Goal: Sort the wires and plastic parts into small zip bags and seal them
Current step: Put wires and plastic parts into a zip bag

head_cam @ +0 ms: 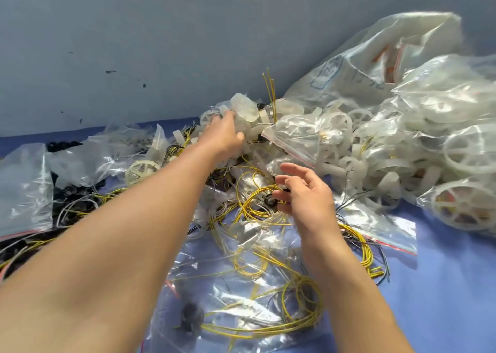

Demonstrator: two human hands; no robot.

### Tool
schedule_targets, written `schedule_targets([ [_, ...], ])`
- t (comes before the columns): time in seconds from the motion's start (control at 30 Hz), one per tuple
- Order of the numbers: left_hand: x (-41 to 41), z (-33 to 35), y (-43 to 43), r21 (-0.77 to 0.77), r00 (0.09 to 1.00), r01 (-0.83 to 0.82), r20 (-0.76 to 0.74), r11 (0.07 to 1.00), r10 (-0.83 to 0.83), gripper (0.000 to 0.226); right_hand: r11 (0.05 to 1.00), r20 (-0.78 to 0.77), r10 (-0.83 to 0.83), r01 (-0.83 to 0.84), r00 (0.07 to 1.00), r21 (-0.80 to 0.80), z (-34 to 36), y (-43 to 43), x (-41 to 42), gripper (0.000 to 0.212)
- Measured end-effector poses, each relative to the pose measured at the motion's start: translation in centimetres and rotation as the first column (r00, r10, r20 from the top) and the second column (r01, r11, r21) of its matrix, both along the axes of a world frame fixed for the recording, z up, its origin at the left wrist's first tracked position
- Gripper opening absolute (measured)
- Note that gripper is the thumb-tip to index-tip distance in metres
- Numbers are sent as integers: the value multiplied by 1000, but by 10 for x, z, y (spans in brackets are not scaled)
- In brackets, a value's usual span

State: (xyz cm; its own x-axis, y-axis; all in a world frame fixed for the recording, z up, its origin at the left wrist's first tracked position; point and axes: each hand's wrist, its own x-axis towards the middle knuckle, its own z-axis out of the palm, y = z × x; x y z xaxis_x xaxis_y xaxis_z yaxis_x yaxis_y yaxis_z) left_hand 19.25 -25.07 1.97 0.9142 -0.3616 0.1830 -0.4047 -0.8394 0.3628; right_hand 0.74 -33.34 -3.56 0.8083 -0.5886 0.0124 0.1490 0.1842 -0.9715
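Note:
My left hand [225, 134] reaches far forward into a heap of translucent white plastic parts [248, 114]; its fingers curl into the heap, and what they hold is hidden. My right hand [303, 191] hovers lower, fingers loosely curled around a small black part [269, 200] tied to a loop of yellow wire [252, 199]. Tangled yellow wires [295, 307] lie on and inside clear zip bags [241, 285] below both arms. A red-striped zip bag holding parts [298, 138] lies just right of my left hand.
White plastic wheels in clear bags [461, 170] pile up on the right, under a large plastic sack [375, 65]. More bags [24, 186] and black parts [72, 191] lie at the left. Blue cloth [451, 285] covers the surface; a grey wall [161, 44] rises behind.

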Motion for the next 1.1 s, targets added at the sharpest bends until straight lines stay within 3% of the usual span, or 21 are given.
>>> schedule_targets([
  [0.1,-5,-6,-1,75,996,-48,83,996,41,52,1000,8,4,-4,1000,0,-1,-1,3,26],
  [0.2,-22,-10,13,-89,992,-35,116,995,46,38,1000,15,22,-22,1000,-5,0,5,9,28],
  [0.27,-40,-11,30,-190,999,-21,43,982,29,39,999,14,39,-39,999,-3,2,14,11,27],
  [0.33,-62,-17,44,-201,997,9,-73,979,-24,49,998,2,55,-55,998,-42,0,21,12,25],
  [0.4,-85,-26,61,-234,994,9,-108,972,-35,44,993,-14,99,-100,995,-65,2,32,11,23],
  [0.47,-106,-31,78,-379,997,-17,-81,925,-15,28,984,-15,177,-178,984,-33,4,41,9,19],
  [0.53,-128,-34,91,-585,996,-18,-83,811,-38,12,953,9,295,-295,956,71,8,51,6,13],
  [0.6,-148,-38,99,-682,994,30,-60,731,-97,9,893,45,422,-424,905,148,10,60,1,37],
  [0.67,-165,-45,105,-636,991,104,0,765,-135,10,845,98,514,-522,852,112,10,72,-5,46],
  [0.73,-176,-49,113,-547,981,190,74,815,-179,22,851,130,516,-524,847,40,11,84,-10,37],
  [0.87,-191,-51,138,-613,974,225,125,758,-188,14,892,177,442,-452,879,16,9,99,-13,23],
  [0.93,-195,-51,152,-731,990,131,60,669,-128,6,912,182,408,-392,895,-119,9,107,-11,18],
  [0.97,-194,-50,158,-784,996,76,35,616,-78,9,909,162,357,-303,920,-285,9,110,-10,15],
  [1.03,-190,-46,170,-861,999,-9,-27,508,-29,19,784,102,318,-201,943,-587,7,118,-5,27],
  [1.1,-184,-42,180,-901,993,-70,-102,427,-53,20,691,64,353,-214,933,-690,4,125,2,43],
])
